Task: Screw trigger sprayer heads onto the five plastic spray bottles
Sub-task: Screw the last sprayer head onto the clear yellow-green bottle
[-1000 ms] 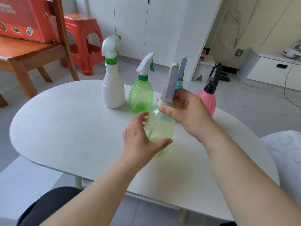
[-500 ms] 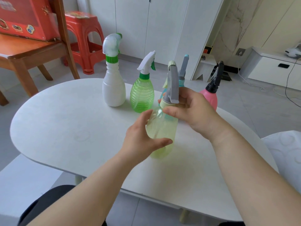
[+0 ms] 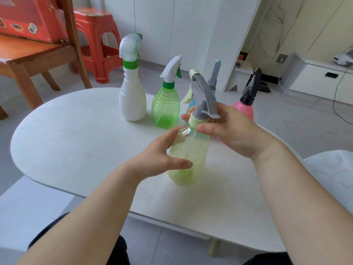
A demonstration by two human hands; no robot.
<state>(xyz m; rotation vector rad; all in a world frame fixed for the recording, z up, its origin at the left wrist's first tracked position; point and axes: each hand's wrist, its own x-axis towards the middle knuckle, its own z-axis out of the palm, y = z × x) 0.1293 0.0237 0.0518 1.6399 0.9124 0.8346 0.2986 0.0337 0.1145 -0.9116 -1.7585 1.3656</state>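
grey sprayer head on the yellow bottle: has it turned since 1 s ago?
Yes. The grey sprayer head has rotated: its nozzle now swings left toward the green ribbed bottle, where earlier it pointed away, in line with the teal bottle's sprayer.

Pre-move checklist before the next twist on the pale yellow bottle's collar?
1. Left hand steadies the translucent pale yellow plastic bottle: ok.
2. Right hand fingers pinch the cream screw collar: ok.
3. Grey trigger sprayer head square on the neck: not ok, it leans.
4. Thread fully seated: cannot tell.
5. Bottle base on the white oval table: ok.
6. Green ribbed bottle standing apart from the hands: ok.
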